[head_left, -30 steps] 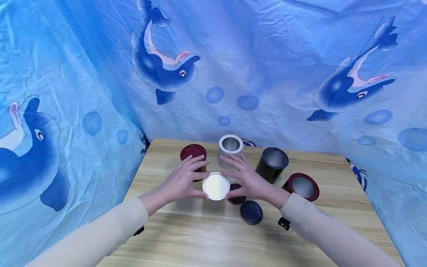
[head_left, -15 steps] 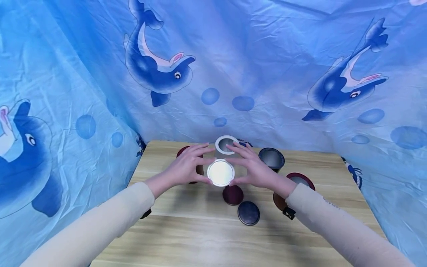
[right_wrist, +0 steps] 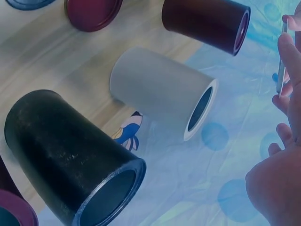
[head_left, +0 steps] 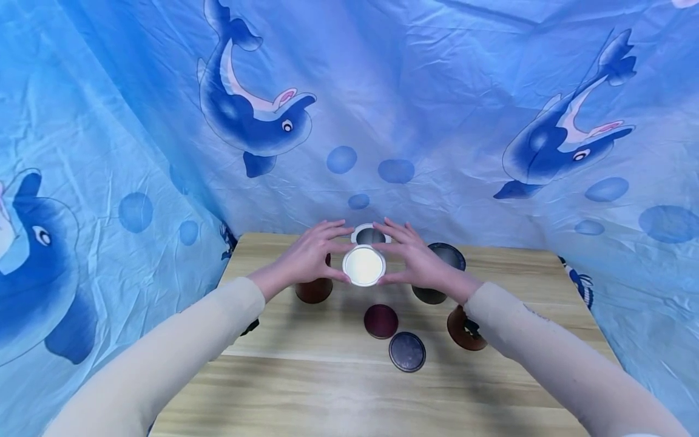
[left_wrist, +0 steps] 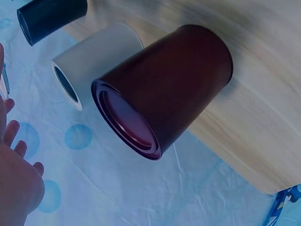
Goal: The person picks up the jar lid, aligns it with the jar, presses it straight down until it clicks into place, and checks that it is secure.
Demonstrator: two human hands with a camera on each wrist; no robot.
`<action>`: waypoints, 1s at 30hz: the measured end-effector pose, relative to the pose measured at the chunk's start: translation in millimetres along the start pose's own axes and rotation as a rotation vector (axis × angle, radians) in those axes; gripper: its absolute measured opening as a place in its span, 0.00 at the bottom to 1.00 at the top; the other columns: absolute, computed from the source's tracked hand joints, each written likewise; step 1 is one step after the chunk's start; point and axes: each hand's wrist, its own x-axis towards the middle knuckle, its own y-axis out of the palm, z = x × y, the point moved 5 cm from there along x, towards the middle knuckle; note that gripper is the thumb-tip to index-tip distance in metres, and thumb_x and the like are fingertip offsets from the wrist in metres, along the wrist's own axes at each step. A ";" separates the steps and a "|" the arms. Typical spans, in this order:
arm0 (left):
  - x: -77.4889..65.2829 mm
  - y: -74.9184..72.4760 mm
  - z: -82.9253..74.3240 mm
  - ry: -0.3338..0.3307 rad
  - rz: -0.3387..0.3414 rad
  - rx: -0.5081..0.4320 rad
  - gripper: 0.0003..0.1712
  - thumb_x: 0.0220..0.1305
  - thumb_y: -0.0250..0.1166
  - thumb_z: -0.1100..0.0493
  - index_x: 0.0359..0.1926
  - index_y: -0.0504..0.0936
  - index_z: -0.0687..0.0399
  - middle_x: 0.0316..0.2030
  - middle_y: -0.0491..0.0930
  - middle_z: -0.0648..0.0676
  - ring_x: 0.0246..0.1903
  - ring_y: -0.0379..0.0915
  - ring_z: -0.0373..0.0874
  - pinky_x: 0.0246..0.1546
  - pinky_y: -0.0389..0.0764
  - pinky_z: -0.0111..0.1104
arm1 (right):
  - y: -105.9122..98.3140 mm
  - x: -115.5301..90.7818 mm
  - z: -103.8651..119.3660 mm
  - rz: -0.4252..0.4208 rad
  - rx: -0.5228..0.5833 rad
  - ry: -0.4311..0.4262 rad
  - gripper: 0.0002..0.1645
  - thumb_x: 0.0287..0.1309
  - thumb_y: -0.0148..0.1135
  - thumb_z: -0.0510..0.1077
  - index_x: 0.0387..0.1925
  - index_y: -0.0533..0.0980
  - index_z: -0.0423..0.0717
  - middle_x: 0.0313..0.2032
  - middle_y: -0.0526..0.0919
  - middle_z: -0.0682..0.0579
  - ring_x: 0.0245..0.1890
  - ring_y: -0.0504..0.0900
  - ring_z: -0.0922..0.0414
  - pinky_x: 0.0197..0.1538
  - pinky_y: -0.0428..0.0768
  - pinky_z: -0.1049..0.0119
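A round white lid [head_left: 364,266] is held up above the table between both hands. My left hand [head_left: 314,252] pinches its left edge with thumb and index finger, the other fingers spread. On the opposite edge, my right hand [head_left: 417,258] grips it the same way; the right wrist view shows the lid [right_wrist: 282,63] edge-on. Just behind the lid stands an open white can [right_wrist: 155,84], partly covered by the lid and fingers in the head view. Left of it is a dark red can [left_wrist: 169,84] with its lid seated, overlapped by my left hand in the head view.
An open black can [right_wrist: 70,155] stands right of the white one. Farther right, an open dark red can [head_left: 464,328] is partly behind my right sleeve. A dark red lid [head_left: 381,321] and a black lid [head_left: 407,352] lie on the wooden table [head_left: 306,388].
Both hands have carried the white lid up and slightly right in the head view, from in front of the white can to overlapping it. The head view has shifted slightly.
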 end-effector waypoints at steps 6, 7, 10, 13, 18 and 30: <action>9.5 6.4 12.8 -0.018 0.029 -0.011 0.44 0.50 0.84 0.35 0.65 0.87 0.51 0.74 0.74 0.59 0.78 0.61 0.60 0.78 0.60 0.59 | 2.4 8.8 -13.9 0.023 0.013 0.030 0.48 0.51 0.86 0.54 0.70 0.79 0.42 0.82 0.60 0.40 0.84 0.50 0.38 0.80 0.43 0.27; 11.2 7.8 14.5 -0.018 0.031 -0.010 0.44 0.51 0.83 0.35 0.65 0.87 0.51 0.74 0.74 0.59 0.78 0.61 0.60 0.78 0.60 0.59 | 2.7 9.8 -16.4 0.028 0.019 0.039 0.48 0.50 0.87 0.54 0.70 0.79 0.42 0.82 0.59 0.40 0.84 0.49 0.39 0.80 0.42 0.27; 16.2 10.9 19.2 -0.030 0.042 -0.010 0.44 0.51 0.83 0.35 0.65 0.87 0.51 0.75 0.73 0.58 0.79 0.60 0.59 0.79 0.60 0.57 | 3.8 12.6 -23.9 0.040 0.025 0.060 0.48 0.51 0.86 0.53 0.71 0.78 0.42 0.82 0.58 0.40 0.84 0.48 0.39 0.80 0.42 0.27; 21.4 13.9 24.3 -0.045 0.052 -0.021 0.44 0.51 0.83 0.35 0.65 0.86 0.51 0.75 0.73 0.58 0.79 0.60 0.59 0.79 0.60 0.57 | 4.4 14.8 -31.5 0.050 0.026 0.082 0.48 0.53 0.85 0.54 0.72 0.77 0.42 0.83 0.58 0.41 0.85 0.47 0.40 0.80 0.42 0.27; 29.8 20.4 34.2 -0.050 0.062 -0.040 0.43 0.52 0.82 0.35 0.65 0.87 0.50 0.74 0.73 0.58 0.79 0.60 0.60 0.79 0.60 0.57 | 6.6 18.3 -42.8 0.060 0.024 0.112 0.48 0.53 0.85 0.55 0.71 0.77 0.42 0.83 0.57 0.41 0.85 0.47 0.39 0.80 0.42 0.27; 44.6 30.5 56.5 -0.065 0.044 -0.061 0.40 0.53 0.83 0.38 0.63 0.88 0.52 0.74 0.74 0.59 0.77 0.62 0.61 0.78 0.63 0.56 | 8.3 30.9 -62.9 0.055 0.042 0.133 0.46 0.55 0.84 0.52 0.71 0.77 0.39 0.82 0.59 0.37 0.84 0.48 0.35 0.78 0.43 0.24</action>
